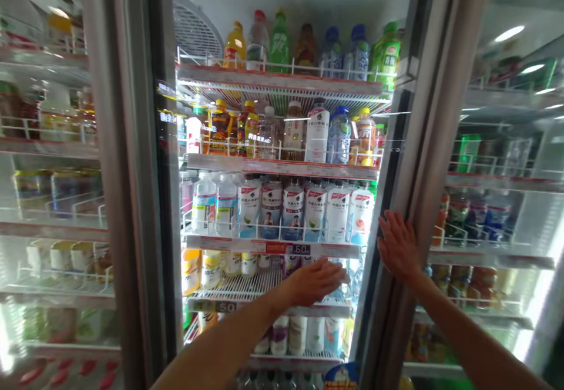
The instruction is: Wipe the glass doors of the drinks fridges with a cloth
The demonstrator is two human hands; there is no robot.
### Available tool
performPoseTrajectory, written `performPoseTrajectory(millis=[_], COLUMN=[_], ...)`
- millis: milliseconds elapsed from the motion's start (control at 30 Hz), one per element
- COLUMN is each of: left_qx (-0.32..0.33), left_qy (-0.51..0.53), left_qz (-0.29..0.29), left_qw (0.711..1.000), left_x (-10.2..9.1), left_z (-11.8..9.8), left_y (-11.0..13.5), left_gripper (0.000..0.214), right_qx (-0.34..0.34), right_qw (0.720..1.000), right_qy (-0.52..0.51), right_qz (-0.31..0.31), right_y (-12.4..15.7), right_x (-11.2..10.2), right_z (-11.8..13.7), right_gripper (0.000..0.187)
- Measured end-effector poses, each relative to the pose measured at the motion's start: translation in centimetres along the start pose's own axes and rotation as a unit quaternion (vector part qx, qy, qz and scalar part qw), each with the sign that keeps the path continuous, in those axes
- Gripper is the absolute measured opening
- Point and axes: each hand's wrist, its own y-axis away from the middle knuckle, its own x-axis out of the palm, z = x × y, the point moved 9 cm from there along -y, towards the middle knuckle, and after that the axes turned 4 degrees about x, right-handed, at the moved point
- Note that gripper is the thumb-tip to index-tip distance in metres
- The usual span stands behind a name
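From where I stand, taking the wearer's view as a dial, the right hand point(400, 246) is at about four o'clock, fingers fanned out and laid against the metal frame point(434, 172) on that side of the fridge point(117, 143). The left hand point(317, 283) is near five o'clock, palm down, fingers stretched out close together and gripping nothing I can see. Bottles point(293, 208) fill the shelf at twelve o'clock from it, and reflections across them suggest glass point(264, 139) in between; I can't tell whether the left hand touches it. My worry would be the seam by the frame: should a door swing while fingers lie along its edge, they could be nipped. A sudden forward push might knock the left knuckles on the glass. A hard jolt to the door could also rattle the top bottles point(279, 40), at twelve o'clock, behind only a thin rail point(264, 64).
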Motion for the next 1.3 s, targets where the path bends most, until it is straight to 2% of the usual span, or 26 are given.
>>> performPoseTrajectory(millis=[67, 167, 200, 233, 267, 300, 433, 467, 500, 533, 567, 700, 767, 800, 833, 867, 933, 967, 1000, 1033, 1100, 1133, 1200, 1233, 1267, 1300], left_qx=[-0.027, -0.162, -0.211, -0.242, -0.249, -0.233, -0.037, -0.010, -0.002, -0.014, -0.040, -0.215, -0.287, -0.301, -0.296, -0.270, -0.176, -0.133, -0.108, -0.109, -0.193, -0.264, -0.406, -0.455, -0.479, -0.477], left_qy=[-0.010, -0.033, -0.038, -0.041, -0.040, -0.036, -0.005, 0.000, 0.003, 0.004, 0.004, -0.002, -0.009, -0.014, -0.018, -0.022, -0.027, -0.031, -0.036, -0.044, -0.065, -0.077, -0.099, -0.108, -0.115, -0.121], left_qz=[-0.035, -0.091, -0.100, -0.103, -0.100, -0.090, -0.021, -0.011, -0.010, -0.017, -0.029, -0.089, -0.114, -0.120, -0.123, -0.119, -0.100, -0.091, -0.085, -0.085, -0.110, -0.131, -0.174, -0.188, -0.193, -0.187], left_qw=[0.999, 0.982, 0.972, 0.964, 0.962, 0.968, 0.999, 1.000, 1.000, 1.000, 0.999, 0.973, 0.951, 0.946, 0.947, 0.955, 0.979, 0.986, 0.990, 0.989, 0.973, 0.952, 0.892, 0.864, 0.848, 0.850], left_x=[-1.0, -2.9, -3.3, -3.5, -3.6, -3.5, -1.7, -1.3, -1.2, -1.4, -1.8, -5.3, -6.8, -7.2, -7.2, -7.0, -6.1, -5.6, -5.4, -5.5, -7.1, -8.5, -11.1, -12.0, -12.4, -12.2], left_z=[2.8, 10.2, 12.2, 13.3, 13.4, 12.5, 4.6, 3.7, 3.8, 5.0, 7.2, 19.5, 23.3, 23.8, 23.4, 22.3, 19.1, 18.0, 17.7, 18.5, 23.3, 26.5, 32.0, 33.6, 34.0, 33.4], left_y=[-0.1, -1.2, -1.5, -1.8, -2.1, -2.5, -3.5, -3.7, -4.0, -4.6, -5.4, -8.1, -8.3, -8.2, -8.2, -8.3, -8.7, -8.8, -8.8, -8.6, -7.7, -6.8, -4.3, -3.3, -2.6, -2.4], left_gripper=[0.036, 0.037, 0.038, 0.038, 0.039, 0.039, 0.038, 0.038, 0.038, 0.039, 0.040, 0.040, 0.042, 0.042, 0.042, 0.041, 0.039, 0.039, 0.038, 0.038, 0.039, 0.040, 0.041, 0.041, 0.042, 0.042], right_qx=[0.012, 0.016, 0.015, 0.015, 0.016, 0.020, 0.050, 0.059, 0.069, 0.078, 0.089, 0.115, 0.111, 0.105, 0.097, 0.087, 0.065, 0.055, 0.048, 0.042, 0.032, 0.025, 0.016, 0.013, 0.012, 0.011], right_qw=[1.000, 1.000, 1.000, 1.000, 1.000, 1.000, 0.998, 0.997, 0.996, 0.994, 0.992, 0.986, 0.987, 0.988, 0.989, 0.990, 0.991, 0.991, 0.990, 0.990, 0.989, 0.988, 0.986, 0.984, 0.983, 0.981], right_qy=[0.009, 0.008, 0.006, 0.006, 0.004, 0.003, -0.032, -0.046, -0.059, -0.071, -0.081, -0.100, -0.100, -0.097, -0.095, -0.093, -0.097, -0.102, -0.106, -0.109, -0.111, -0.112, -0.119, -0.125, -0.132, -0.139], right_qz=[-0.006, -0.007, -0.009, -0.012, -0.016, -0.020, -0.020, -0.021, -0.023, -0.027, -0.035, -0.061, -0.063, -0.062, -0.061, -0.061, -0.064, -0.068, -0.074, -0.080, -0.095, -0.102, -0.118, -0.125, -0.130, -0.132], right_y=[0.2, 0.2, 0.1, 0.1, 0.0, 0.0, -0.2, -0.3, -0.5, -0.7, -0.9, -1.9, -2.6, -2.9, -3.3, -3.7, -4.6, -5.1, -5.7, -6.3, -7.8, -8.6, -10.1, -10.8, -11.4, -11.8], right_x=[0.2, 0.4, 0.4, 0.3, 0.2, 0.0, -0.4, -0.5, -0.7, -1.0, -1.3, -2.8, -3.4, -3.6, -3.8, -3.9, -4.0, -3.9, -3.8, -3.7, -3.5, -3.5, -3.6, -3.7, -3.8, -3.9], right_z=[-0.1, 0.1, 0.2, 0.3, 0.4, 0.6, 1.0, 1.1, 1.1, 1.0, 0.9, 0.4, 0.3, 0.4, 0.5, 0.6, 1.0, 1.1, 1.2, 1.2, 1.2, 1.2, 1.2, 1.2, 1.2, 1.3], right_gripper=[0.065, 0.068, 0.068, 0.068, 0.068, 0.067, 0.064, 0.063, 0.062, 0.061, 0.060, 0.059, 0.060, 0.060, 0.059, 0.059, 0.059, 0.058, 0.058, 0.058, 0.058, 0.058, 0.059, 0.060, 0.061, 0.061])
